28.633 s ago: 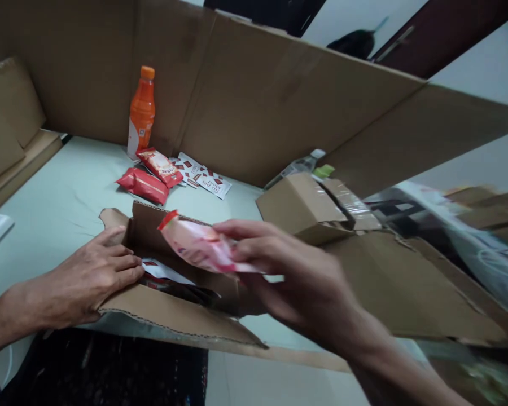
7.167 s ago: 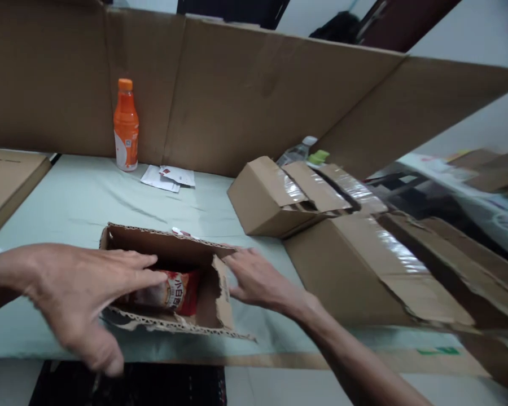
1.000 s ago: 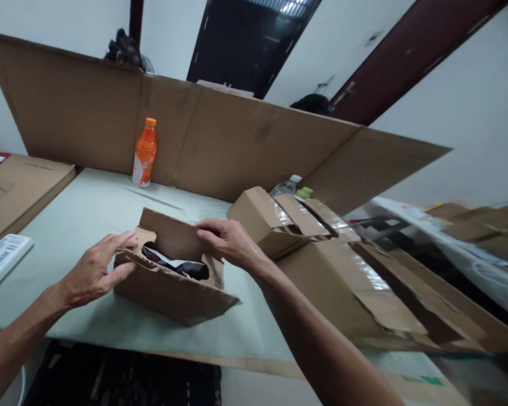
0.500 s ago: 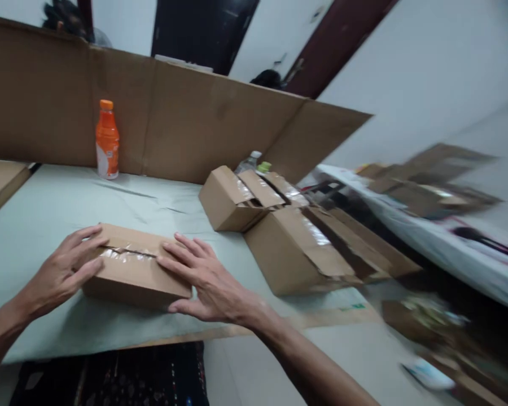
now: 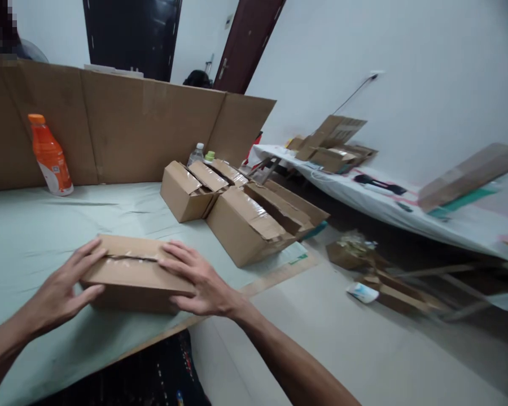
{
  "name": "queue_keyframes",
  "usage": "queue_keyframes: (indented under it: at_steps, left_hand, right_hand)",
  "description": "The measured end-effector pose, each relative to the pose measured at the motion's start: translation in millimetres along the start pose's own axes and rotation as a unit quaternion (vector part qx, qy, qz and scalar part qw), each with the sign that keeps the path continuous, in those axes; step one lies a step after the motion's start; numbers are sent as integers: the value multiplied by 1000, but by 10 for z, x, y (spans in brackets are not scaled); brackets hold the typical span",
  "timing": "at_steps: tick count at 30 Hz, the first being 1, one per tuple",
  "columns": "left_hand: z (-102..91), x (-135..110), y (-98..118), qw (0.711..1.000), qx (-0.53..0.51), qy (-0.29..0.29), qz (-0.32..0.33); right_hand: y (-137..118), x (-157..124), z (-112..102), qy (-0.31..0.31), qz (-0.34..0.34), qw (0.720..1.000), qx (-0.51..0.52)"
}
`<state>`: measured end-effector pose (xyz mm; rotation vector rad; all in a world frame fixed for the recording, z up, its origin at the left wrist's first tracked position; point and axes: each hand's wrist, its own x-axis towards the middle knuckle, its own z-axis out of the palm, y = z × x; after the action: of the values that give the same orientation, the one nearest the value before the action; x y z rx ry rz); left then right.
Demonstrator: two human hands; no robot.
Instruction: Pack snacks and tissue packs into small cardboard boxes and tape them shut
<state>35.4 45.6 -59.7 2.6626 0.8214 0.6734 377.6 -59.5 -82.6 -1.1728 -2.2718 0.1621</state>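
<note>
A small brown cardboard box (image 5: 133, 273) with its flaps folded down lies on the pale green table (image 5: 21, 225) near the front edge. My left hand (image 5: 65, 287) rests against its left end, fingers spread and touching the top. My right hand (image 5: 198, 279) lies flat on the right part of the lid, fingers stretched out and pressing the flaps. A strip of clear tape runs along the seam between the flaps. The box's contents are hidden.
An orange drink bottle (image 5: 49, 155) stands at the back left before a tall cardboard screen (image 5: 144, 127). Two opened cartons (image 5: 237, 217) and a water bottle (image 5: 196, 153) sit to the right. Cardboard scraps (image 5: 385, 287) lie on the floor beyond.
The box's flaps, open a second ago, are now closed under both flat hands. My view has swung to the right, showing the floor and a second table.
</note>
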Motion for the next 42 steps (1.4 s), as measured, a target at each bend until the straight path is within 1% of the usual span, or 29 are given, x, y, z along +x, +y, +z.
queue_keyframes:
  at_steps: [1, 3, 5, 6, 8, 10, 12, 13, 15, 17, 19, 21, 22, 24, 26, 27, 28, 29, 32, 35, 37, 39, 42]
  left_hand:
    - [92, 182, 60, 999, -25, -36, 3]
    - [260, 524, 203, 995, -70, -69, -6]
    - [394, 774, 353, 990, -103, -96, -2]
    - [451, 853, 423, 987, -112, -114, 4]
    - [552, 922, 540, 980, -112, -161, 15]
    - [646, 907, 622, 974, -100, -202, 16]
    - [724, 855, 668, 970, -89, -225, 12]
    - [753, 827, 678, 969, -87, -230, 9]
    - [791, 781, 677, 968, -85, -234, -5]
    - [816, 762, 653, 968, -89, -234, -25]
    - [865, 783, 622, 967, -98, -231, -47]
    - [967, 854, 602, 965, -116, -228, -61]
    - [1042, 909, 601, 964, -129, -225, -64]
    - [1233, 1057, 622, 961, -157, -220, -60]
    - [1461, 1239, 677, 958, -184, -212, -51]
    - [1579, 1333, 714, 958, -196, -205, -48]
    - [1696, 1424, 756, 958, -206, -195, -48]
    - [1809, 1507, 800, 958, -214, -185, -51]
    - [2099, 1693, 931, 959, -229, -155, -62]
    - [2287, 1784, 1024, 961, -232, -135, -69]
    - [2346, 1801, 1048, 963, -227, -126, -70]
    - [2352, 1767, 1041, 966, -215, -125, -65]
    - [2254, 1569, 977, 973, -174, -138, -58]
  right_hand:
    - [10, -211, -49, 36, 30, 999, -21]
    - [49, -602, -145, 113, 95, 986, -78]
    - [128, -884, -225, 177, 162, 960, -144]
    - [184, -965, -254, 200, 194, 944, -175]
    - [321, -1000, -282, 229, 259, 910, -227]
    - [462, -895, -271, 240, 319, 878, -266]
    - [568, -732, -235, 240, 359, 852, -297]
    - [598, -663, -214, 239, 366, 845, -309]
    - [605, -605, -179, 250, 355, 841, -322]
    - [556, -697, -159, 285, 319, 846, -318]
    - [490, -923, -154, 344, 278, 843, -305]
    - [456, -1216, -158, 401, 273, 832, -269]
    - [465, -1361, -161, 421, 292, 825, -239]
    - [547, -1611, -162, 448, 359, 805, -147]
    - [711, -1776, -145, 466, 423, 777, -21]
    - [813, -1821, -126, 470, 443, 762, 39]
    - [922, -1843, -98, 470, 453, 752, 89]
    - [1030, -1844, -62, 466, 456, 747, 126]
    - [1293, -1762, 71, 450, 441, 757, 173]
    - [1426, -1665, 174, 445, 420, 766, 200]
    - [1452, -1646, 211, 447, 413, 766, 206]
    - [1431, -1677, 245, 449, 413, 765, 204]
    - [1282, -1805, 325, 445, 426, 764, 194]
